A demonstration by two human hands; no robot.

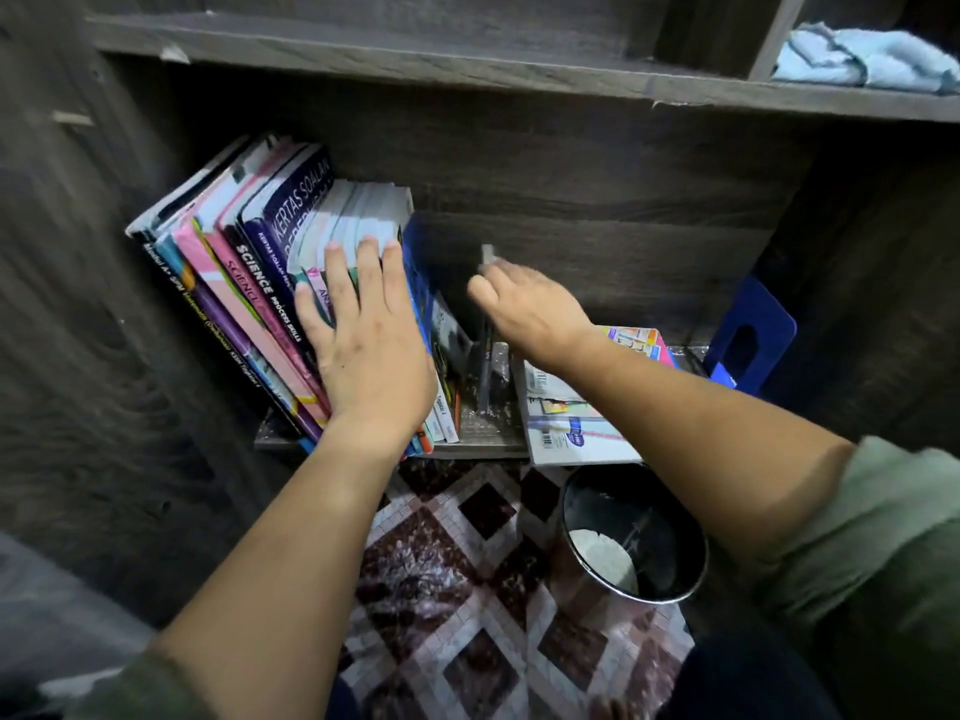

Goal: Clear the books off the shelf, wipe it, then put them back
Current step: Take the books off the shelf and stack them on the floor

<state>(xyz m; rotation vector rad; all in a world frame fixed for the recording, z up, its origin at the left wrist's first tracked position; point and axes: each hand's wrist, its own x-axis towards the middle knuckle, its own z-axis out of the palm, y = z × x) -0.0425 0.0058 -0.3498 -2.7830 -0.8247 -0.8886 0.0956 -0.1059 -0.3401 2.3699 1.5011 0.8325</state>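
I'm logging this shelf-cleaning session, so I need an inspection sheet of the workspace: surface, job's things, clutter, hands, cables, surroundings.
Surface: dark wood-grain shelf, a bare strip showing between the books.
Job's things: row of leaning colourful schoolbooks; flat-lying stack of workbooks; crumpled light blue cloth on the upper shelf.
Clutter: blue bookend at right.
Hands: left hand flat against the leaning books, fingers straight; right hand reaching into the gap, blurred, grip unclear.
Cables: nothing seen.
Surroundings: black round bin on a patterned tile floor.
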